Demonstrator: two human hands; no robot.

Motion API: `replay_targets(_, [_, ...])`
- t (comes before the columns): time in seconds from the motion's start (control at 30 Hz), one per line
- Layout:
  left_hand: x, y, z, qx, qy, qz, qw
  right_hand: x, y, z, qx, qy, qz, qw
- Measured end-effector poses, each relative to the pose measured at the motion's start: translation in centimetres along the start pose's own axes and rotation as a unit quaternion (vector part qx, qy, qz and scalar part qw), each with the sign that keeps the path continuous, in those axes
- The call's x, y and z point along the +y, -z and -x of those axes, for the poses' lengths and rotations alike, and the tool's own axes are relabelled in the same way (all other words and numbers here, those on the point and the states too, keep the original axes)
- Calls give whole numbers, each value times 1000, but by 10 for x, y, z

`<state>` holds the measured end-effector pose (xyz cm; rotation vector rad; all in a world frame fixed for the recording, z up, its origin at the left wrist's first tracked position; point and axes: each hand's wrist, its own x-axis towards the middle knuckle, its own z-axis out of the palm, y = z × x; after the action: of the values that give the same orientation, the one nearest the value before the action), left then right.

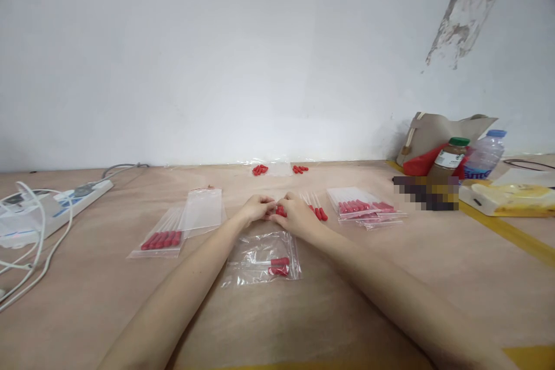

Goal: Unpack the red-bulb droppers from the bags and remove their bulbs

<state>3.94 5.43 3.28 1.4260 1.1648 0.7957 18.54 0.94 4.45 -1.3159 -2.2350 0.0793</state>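
My left hand (259, 208) and my right hand (298, 217) meet at the middle of the table, fingers closed and tips nearly touching. Red rubber dropper bulbs (281, 210) show between them, under my right fingers. What my left fingertips pinch is hidden. Just right of my right hand lie several loose droppers (319, 213) with clear stems and red bulbs. Nearer me, a clear plastic bag (249, 258) lies flat with red-bulbed droppers (280, 266) in it. Two groups of loose red bulbs, a left group (260, 170) and a right group (300, 169), rest by the wall.
At left, a zip bag of droppers (160, 240) lies beside flat zip bags (203, 208). Filled dropper bags (362, 206) are stacked at right. A power strip (78, 199) with cables stands far left. Bottles (448, 162), a beige bag (442, 127) and a yellow packet (511, 199) occupy the far right.
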Motion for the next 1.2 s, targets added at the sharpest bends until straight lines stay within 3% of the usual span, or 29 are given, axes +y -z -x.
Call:
replay_targets(0.2, [3, -5, -1, 28, 20, -27, 999, 24, 20, 23, 82, -31, -47, 995])
replay_targets(0.37, [2, -6, -5, 63, 11, -56, 996, 36, 18, 57, 77, -15, -119, 990])
replay_targets(0.5, [-1, -2, -1, 74, -22, -94, 993, 36, 11, 71, 41, -50, -182, 981])
replay_targets(0.57, [-1, 1, 14, 86, -54, -115, 988, 35, 9, 72, 13, -53, -207, 977])
replay_targets(0.67, [0, 5, 56, 76, -133, -172, 973, 32, 8, 72, -13, -11, -224, 974])
replay_targets(0.73, [-2, 7, 89, -19, -241, -296, 924, 29, 8, 72, -24, 24, -215, 976])
replay_targets(0.8, [-6, 6, 115, -94, -282, -362, 883, 26, 8, 72, -30, 47, -201, 978])
replay_targets(0.83, [-10, 4, 123, -102, -296, -378, 871, 25, 8, 73, -29, 56, -198, 978])
replay_targets(1.0, [-25, -2, 128, -89, -277, -402, 868, 18, 6, 70, -25, 108, -247, 963])
replay_targets(1.13, [-28, -4, 124, -62, -274, -408, 869, 14, 8, 68, -77, 149, -304, 938])
replay_targets(1.2, [-26, -4, 125, -54, -271, -411, 869, 13, 7, 68, -101, 139, -292, 941])
